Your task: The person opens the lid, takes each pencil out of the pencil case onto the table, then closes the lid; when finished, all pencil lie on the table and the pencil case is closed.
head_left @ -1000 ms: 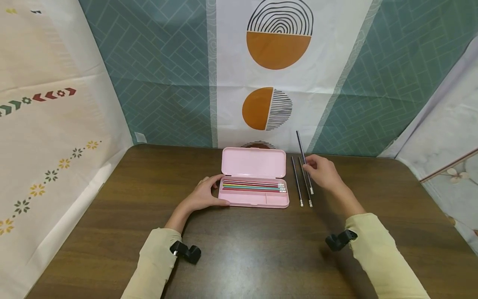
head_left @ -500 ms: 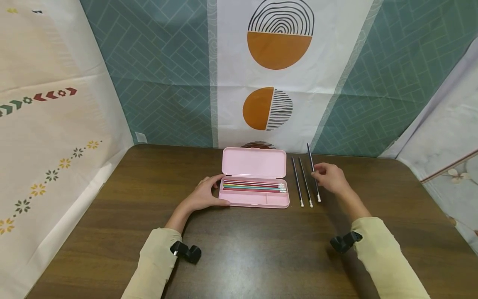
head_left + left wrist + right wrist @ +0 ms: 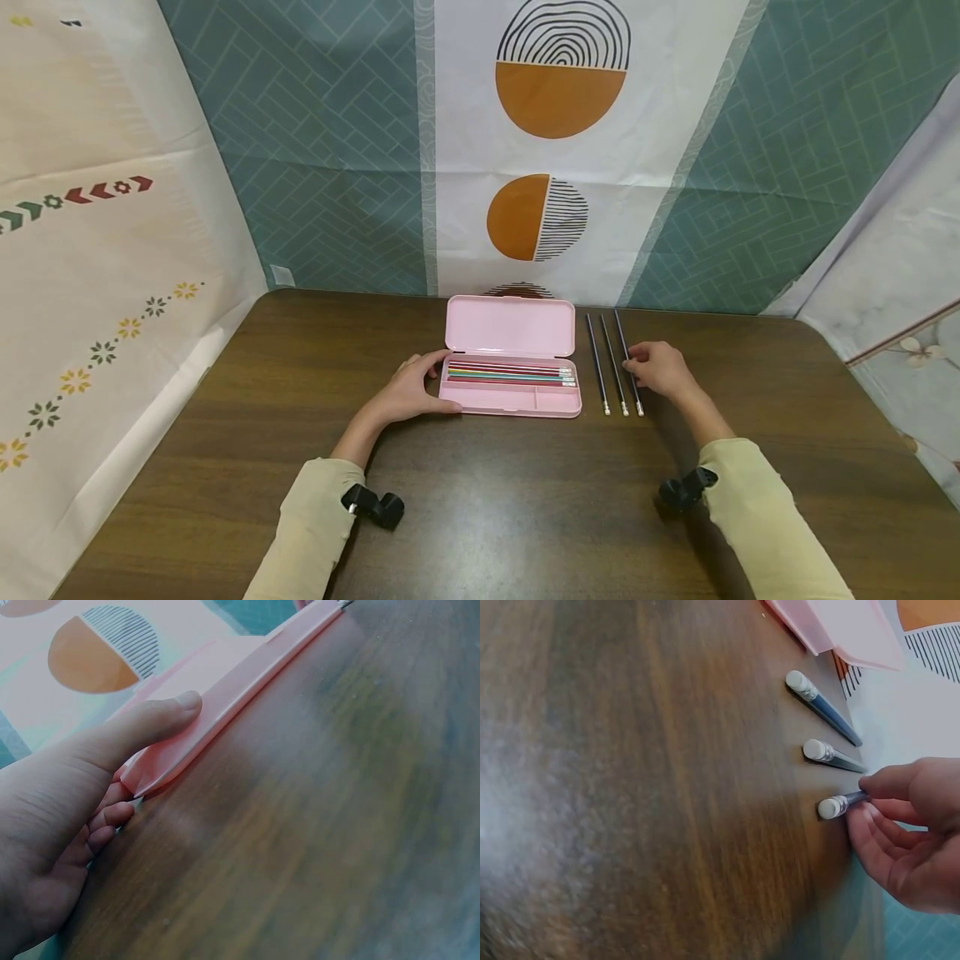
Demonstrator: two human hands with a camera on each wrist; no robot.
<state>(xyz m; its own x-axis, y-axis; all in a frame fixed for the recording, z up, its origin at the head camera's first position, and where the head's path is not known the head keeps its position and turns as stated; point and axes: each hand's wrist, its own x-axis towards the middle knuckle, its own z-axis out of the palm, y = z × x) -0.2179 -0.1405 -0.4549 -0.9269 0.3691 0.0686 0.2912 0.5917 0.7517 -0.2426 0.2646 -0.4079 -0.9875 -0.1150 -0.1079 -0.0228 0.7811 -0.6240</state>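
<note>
An open pink pencil case (image 3: 480, 402) lies on the table with its lid folded back toward the wall. Several red, yellow and teal pencils (image 3: 510, 373) lie in its long compartment, eraser ends to the right. My left hand (image 3: 408, 390) grips the case's left end, thumb on the front edge, as the left wrist view also shows. Right of the case, two dark pencils (image 3: 597, 364) lie side by side, white erasers toward me. My right hand (image 3: 660, 368) pinches a third dark pencil (image 3: 847, 802) between thumb and fingers, just right of that pair and roughly in line with it.
The brown wooden table (image 3: 480, 517) reaches back to a patterned cloth (image 3: 337, 150) hanging behind it. Another light cloth (image 3: 112, 275) with printed flowers hangs on the left, and a pale one (image 3: 900, 292) on the right.
My right hand has carried the dark pencil rightward, then lowered it toward me beside the other two. My left hand has stayed at the pencil case.
</note>
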